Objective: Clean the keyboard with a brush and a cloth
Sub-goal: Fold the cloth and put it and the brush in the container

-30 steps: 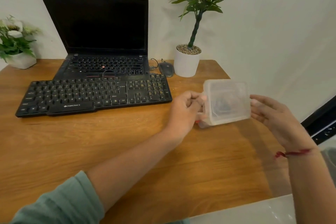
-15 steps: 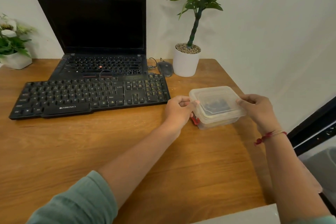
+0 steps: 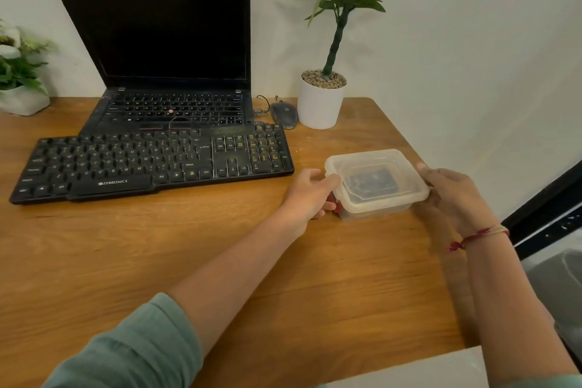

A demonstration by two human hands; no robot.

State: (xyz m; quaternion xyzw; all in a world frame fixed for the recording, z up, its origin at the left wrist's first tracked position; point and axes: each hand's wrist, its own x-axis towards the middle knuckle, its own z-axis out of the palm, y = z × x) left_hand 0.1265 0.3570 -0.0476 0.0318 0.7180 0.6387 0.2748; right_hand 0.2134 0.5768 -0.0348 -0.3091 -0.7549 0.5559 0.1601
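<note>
Since a second ago the plastic box [image 3: 378,179] has come down from a tilted hold in the air, lid facing me, to sit flat on the table [image 3: 157,246] with its lid on top. Both of my hands have come down with it.

Observed condition:
- My left hand [image 3: 310,195] grips the left end of the plastic box, thumb laid on the lid's rim and fingers curled against the side wall below.
- My right hand [image 3: 453,195] grips the right end, fingers curled round the rim. A red thread [image 3: 475,236] is tied at that wrist.
- Lid is seated on the plastic box. Something dark shows through it, and a small red part [image 3: 335,203] shows at the lower left corner beside my left fingers. I cannot tell what either is.
- Black keyboard [image 3: 151,164] lies to the left of the plastic box, near it but apart, along the front of an open laptop [image 3: 163,41] with a dark screen. Neither hand touches the keyboard.
- A mouse [image 3: 284,114] sits just behind the keyboard's right end, beside a white pot [image 3: 320,105] holding a green plant.
- A second small plant [image 3: 19,79] stands at the far left edge of the table.
- A green sleeve [image 3: 132,353] covers my left upper forearm.
</note>
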